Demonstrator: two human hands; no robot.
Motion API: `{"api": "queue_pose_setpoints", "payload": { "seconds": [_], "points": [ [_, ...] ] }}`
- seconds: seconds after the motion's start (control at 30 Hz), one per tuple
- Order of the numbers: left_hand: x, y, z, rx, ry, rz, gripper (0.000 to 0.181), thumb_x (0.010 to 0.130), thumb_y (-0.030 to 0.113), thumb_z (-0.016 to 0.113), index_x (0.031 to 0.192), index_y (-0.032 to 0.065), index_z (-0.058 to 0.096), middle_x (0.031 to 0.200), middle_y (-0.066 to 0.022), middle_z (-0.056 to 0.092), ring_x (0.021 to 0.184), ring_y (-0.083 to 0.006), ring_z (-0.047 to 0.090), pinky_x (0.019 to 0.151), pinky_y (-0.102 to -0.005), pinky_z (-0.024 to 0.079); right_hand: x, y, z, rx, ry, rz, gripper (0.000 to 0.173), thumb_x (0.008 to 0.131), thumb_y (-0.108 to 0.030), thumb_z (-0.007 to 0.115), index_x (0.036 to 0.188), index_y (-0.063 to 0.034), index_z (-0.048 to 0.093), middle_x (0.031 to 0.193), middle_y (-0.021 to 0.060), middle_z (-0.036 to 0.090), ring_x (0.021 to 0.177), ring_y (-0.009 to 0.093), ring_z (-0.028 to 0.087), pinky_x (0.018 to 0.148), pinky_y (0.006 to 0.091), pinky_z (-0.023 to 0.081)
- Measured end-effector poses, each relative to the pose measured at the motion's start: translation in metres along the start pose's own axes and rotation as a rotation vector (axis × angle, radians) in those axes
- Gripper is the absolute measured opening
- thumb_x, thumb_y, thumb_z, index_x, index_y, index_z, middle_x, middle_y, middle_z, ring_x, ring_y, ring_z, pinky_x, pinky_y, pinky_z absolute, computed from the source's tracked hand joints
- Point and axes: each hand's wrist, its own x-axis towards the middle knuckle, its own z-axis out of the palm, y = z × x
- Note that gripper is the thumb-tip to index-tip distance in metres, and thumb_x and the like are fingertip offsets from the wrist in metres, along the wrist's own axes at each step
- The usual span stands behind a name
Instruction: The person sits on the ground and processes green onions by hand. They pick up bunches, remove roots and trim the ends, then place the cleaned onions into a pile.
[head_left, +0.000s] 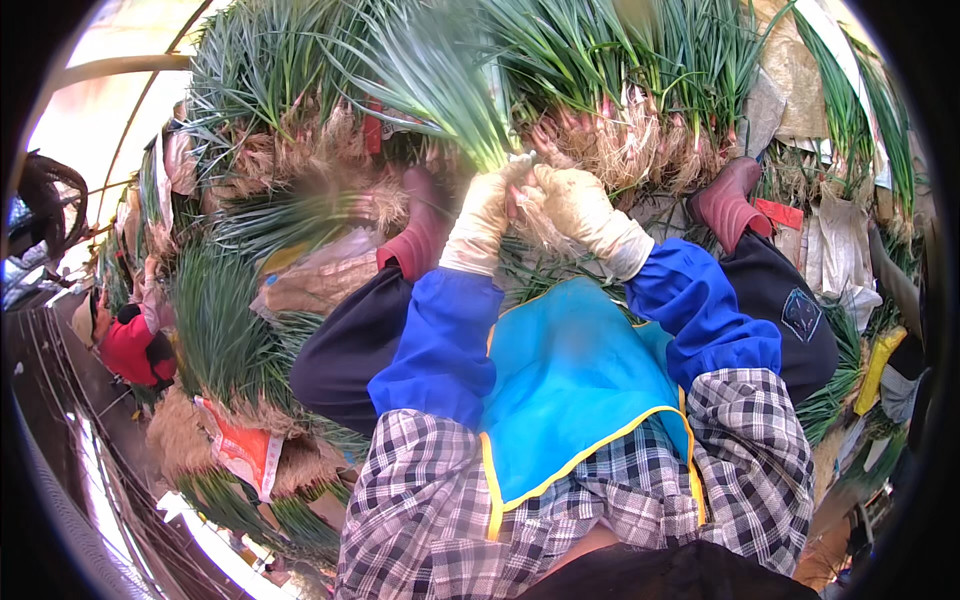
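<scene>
My left hand (484, 206), in a soiled pale glove, is closed around the lower stems of a bunch of green plants with long leaves (442, 90). The leaves point up and away from me. Against it, my right hand (585, 206), gloved the same way, has its fingers at the reddish stem bases. Pale roots (544, 225) hang between the two hands. Whether the right fingers grip the bunch or only touch it is hard to tell. A blue apron with yellow edging (585, 375) lies over my lap below the hands.
Upright bundles of similar plants (637, 67) stand beyond my hands, roots towards me. Another bunch (300, 214) lies at left, near a woven sack (322, 277). My red boots (427, 217) flank the hands. Further left is a person in red (139, 345). A red-and-white bag (244, 446) lies lower left.
</scene>
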Motion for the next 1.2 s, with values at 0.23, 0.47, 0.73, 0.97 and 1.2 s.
{"api": "queue_pose_setpoints", "payload": {
  "seconds": [0.23, 0.47, 0.73, 0.97, 1.2],
  "points": [
    [-0.028, -0.046, -0.007, -0.032, 0.087, 0.091, 0.008, 0.075, 0.007, 0.060, 0.070, 0.0031, 0.055, 0.052, -0.0058, 0.055, 0.035, -0.0111, 0.047, 0.030, -0.0213, 0.034, 0.041, 0.016, 0.029, 1.374, -0.346, 0.701, 0.041, 0.081, -0.045, 0.050, 0.087, -0.0059, 0.058, 0.068, 0.0055, 0.057, 0.063, 0.019, 0.057, 0.054, 0.0354, 0.044],
    [-0.051, -0.052, 0.016, 0.048, 0.310, 0.113, 0.016, 0.077, 0.008, 0.058, 0.062, 0.0038, 0.053, 0.046, -0.0045, 0.052, 0.030, -0.0100, 0.044, 0.027, -0.0203, 0.029, 0.039, 0.014, 0.104, 1.656, 0.329, 0.827, 0.027, 0.081, -0.030, 0.050, 0.085, -0.0044, 0.056, 0.063, 0.0042, 0.055, 0.057, 0.020, 0.051, 0.053, 0.0344, 0.043],
    [-0.098, -0.021, 0.011, -0.308, -0.211, 0.193, 0.018, 0.075, 0.011, 0.060, 0.082, -0.0005, 0.048, 0.070, -0.0072, 0.052, 0.055, -0.0131, 0.051, 0.048, -0.0250, 0.046, 0.054, 0.084, 0.076, 1.230, -0.027, 0.402, 0.011, 0.083, -0.018, 0.046, 0.083, -0.0092, 0.053, 0.065, 0.0033, 0.050, 0.057, 0.018, 0.049, 0.051, 0.0327, 0.042],
    [-0.120, -0.034, -0.013, -0.546, -0.167, -0.057, 0.037, 0.076, 0.012, 0.059, 0.108, -0.0018, 0.047, 0.096, -0.0100, 0.057, 0.077, -0.0213, 0.057, 0.074, -0.0381, 0.050, 0.006, 0.023, 0.028, 1.899, -0.596, 0.536, 0.042, 0.087, -0.046, 0.041, 0.092, -0.0067, 0.053, 0.057, -0.0062, 0.037, 0.037, 0.002, 0.024, 0.031, 0.0168, 0.016],
    [-0.084, -0.058, -0.022, -0.431, 0.015, -0.174, 0.022, 0.078, 0.011, 0.057, 0.098, 0.0023, 0.051, 0.075, -0.0077, 0.057, 0.064, -0.0180, 0.055, 0.054, -0.0302, 0.049, -0.005, -0.019, 0.062, 1.910, -0.062, 0.806, 0.015, 0.079, -0.024, 0.058, 0.082, -0.0109, 0.051, 0.056, -0.0034, 0.041, 0.044, 0.010, 0.038, 0.036, 0.0236, 0.032]
  ]
}}
